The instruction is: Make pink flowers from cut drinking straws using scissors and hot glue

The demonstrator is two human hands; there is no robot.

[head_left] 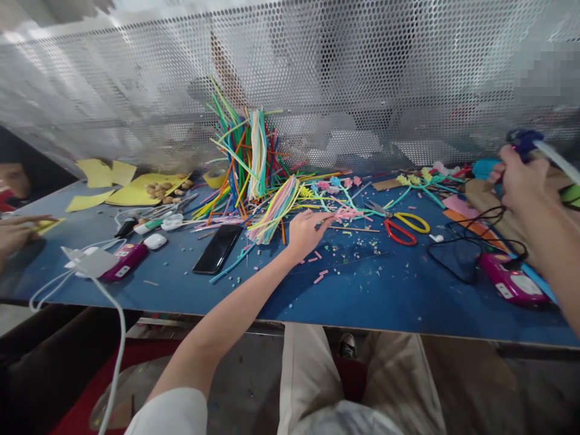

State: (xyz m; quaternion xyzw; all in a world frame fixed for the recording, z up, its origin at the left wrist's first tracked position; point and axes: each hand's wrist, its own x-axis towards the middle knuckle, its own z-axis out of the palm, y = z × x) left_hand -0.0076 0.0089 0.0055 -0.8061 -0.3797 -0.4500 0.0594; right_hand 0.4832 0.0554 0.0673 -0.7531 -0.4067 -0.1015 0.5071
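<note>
My left hand (pixel 310 232) reaches over the middle of the table, fingers pinched on a pink pipe-cleaner flower (pixel 348 214). Beside it lie red-and-yellow-handled scissors (pixel 401 228), blades apart, and a bundle of pastel pipe cleaners (pixel 274 211). Out to the right, my right hand (pixel 521 175) is raised and closed around a dark blue glue gun (pixel 525 144), with a pale glue stick (pixel 559 162) jutting from it. Pipe-cleaner stems with yellow flowers (pixel 414 179) lie between the two hands.
Many coloured pipe cleaners (pixel 235 157) stand against the perforated metal screen (pixel 290 60). A black phone (pixel 217 249), purple power banks (pixel 512 281) with cables, an earbud (pixel 436 238) and small clippings cover parts of the blue table (pixel 272 296). Another person's hand (pixel 22 232) works at far left.
</note>
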